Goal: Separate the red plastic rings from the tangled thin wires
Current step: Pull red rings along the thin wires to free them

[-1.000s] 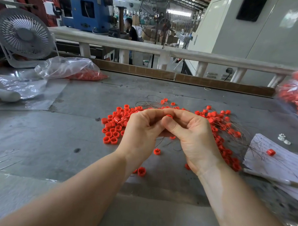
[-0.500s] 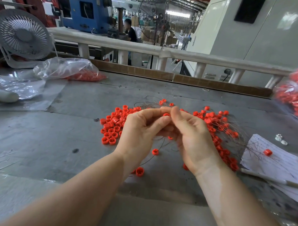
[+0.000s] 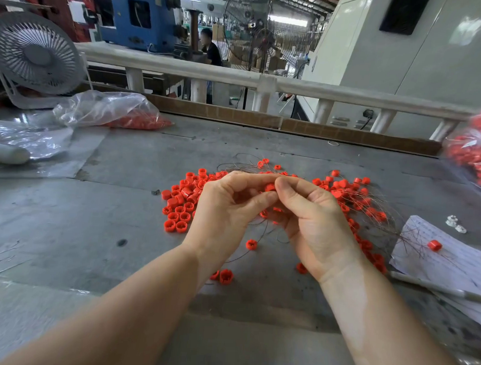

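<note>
Both hands meet above a grey bench, the left hand and right hand pinching one red ring between thumbs and fingertips, a thin wire trailing down from it. Freed rings lie heaped just left of the hands; the tangled wires, rings threaded among them, spread to the right toward a sheet of paper. The rings look light, rigid and small enough to slip, so a fingertip pinch on the rim seems best. The wire appears springy and easily kinked, better held close beside the ring than pulled from afar.
</note>
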The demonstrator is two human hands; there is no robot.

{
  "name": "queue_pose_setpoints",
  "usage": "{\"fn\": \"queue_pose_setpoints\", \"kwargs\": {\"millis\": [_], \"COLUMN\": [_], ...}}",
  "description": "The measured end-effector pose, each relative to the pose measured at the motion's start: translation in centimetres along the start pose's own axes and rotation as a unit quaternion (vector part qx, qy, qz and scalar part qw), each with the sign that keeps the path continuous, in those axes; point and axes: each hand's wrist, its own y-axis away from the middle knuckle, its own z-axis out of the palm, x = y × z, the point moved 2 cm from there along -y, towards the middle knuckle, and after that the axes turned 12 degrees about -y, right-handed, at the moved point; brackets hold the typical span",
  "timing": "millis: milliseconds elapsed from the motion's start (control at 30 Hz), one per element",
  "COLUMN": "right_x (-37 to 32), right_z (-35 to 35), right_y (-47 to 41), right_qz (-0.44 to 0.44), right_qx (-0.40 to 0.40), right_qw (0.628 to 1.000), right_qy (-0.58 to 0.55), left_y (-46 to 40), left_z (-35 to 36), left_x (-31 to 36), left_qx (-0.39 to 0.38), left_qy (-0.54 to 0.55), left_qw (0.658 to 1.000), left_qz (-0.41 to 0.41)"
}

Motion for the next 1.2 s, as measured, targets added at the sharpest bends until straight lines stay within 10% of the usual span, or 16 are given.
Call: {"fn": "queue_pose_setpoints", "kwargs": {"millis": [1200], "right_x": [0.16], "right_z": [0.14], "right_y": [0.29], "right_qz": [-0.043], "right_qx": [0.019], "right_qw": [0.995], "right_qy": [0.092], "left_y": [-0.11], "left_z": [0.41], "left_x": [-0.39], "left_qx": [-0.011], "left_qy": [0.034], "left_qw": [0.999], "left_qz": [-0.02]}}
